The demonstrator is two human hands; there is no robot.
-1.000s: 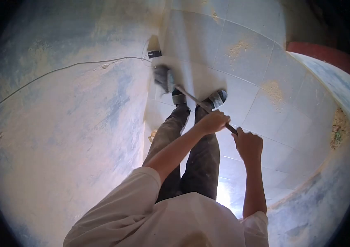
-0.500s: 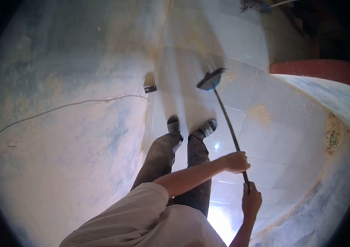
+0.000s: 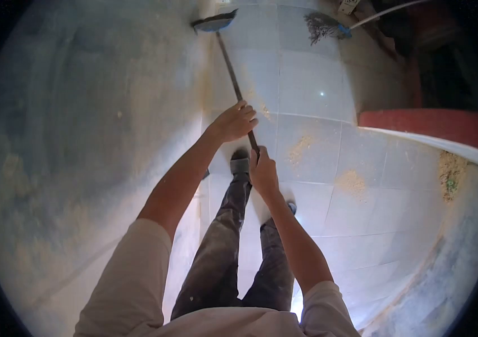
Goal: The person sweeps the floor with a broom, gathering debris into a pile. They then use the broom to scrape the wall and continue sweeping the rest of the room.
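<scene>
Both my hands grip a broom [image 3: 230, 70] by its long dark handle. My left hand [image 3: 235, 121] is closed around the handle higher up, with its arm stretched forward. Lower down, my right hand [image 3: 263, 170] wraps the handle close to its end. The broom's head [image 3: 216, 22], bluish with dark bristles, is far ahead at the top of the view, beside the base of the left wall. Light brown piles of dust [image 3: 352, 184] lie on the tiled floor [image 3: 306, 84] to the right of my feet.
A second broom [image 3: 329, 28] with splayed dark bristles and a pale handle lies at the upper right. A red-topped ledge [image 3: 427, 121] juts in from the right. Debris [image 3: 451, 175] sits in the corner below it. The stained wall [image 3: 93, 140] runs along my left.
The broom has swung forward and left, its head now much farther from me. Both hands moved up and left with the handle. The camera view has shifted, bringing the second broom further into sight.
</scene>
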